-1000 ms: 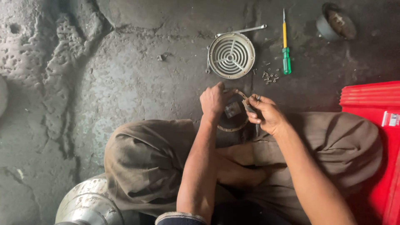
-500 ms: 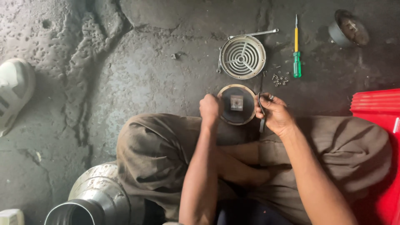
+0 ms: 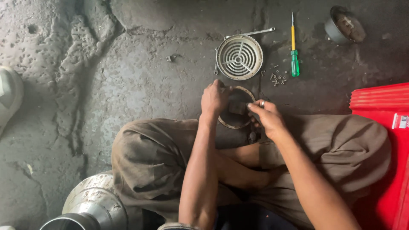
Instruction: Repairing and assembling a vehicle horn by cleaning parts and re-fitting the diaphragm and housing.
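I sit cross-legged on a rough concrete floor. My left hand [image 3: 214, 99] grips the left rim of a round metal ring part [image 3: 235, 123] with a small square piece at its centre. My right hand [image 3: 266, 117], a ring on one finger, rests over the part's right side, fingers pinched at the centre piece; what it holds is hidden. Just beyond lies a round slotted metal grille [image 3: 239, 57].
A yellow-and-green screwdriver [image 3: 294, 50] and several small screws [image 3: 277, 79] lie right of the grille, a wrench [image 3: 251, 33] behind it. A dark round cup-like part [image 3: 344, 24] sits far right. A red plastic object [image 3: 381, 106] is at right, a metal cylinder [image 3: 91, 208] at lower left, a shoe [image 3: 8, 91] at left.
The view has shifted a little. My hands stay on the ring part; my right hand has moved in over its centre and the thin tool seen earlier is no longer visible.
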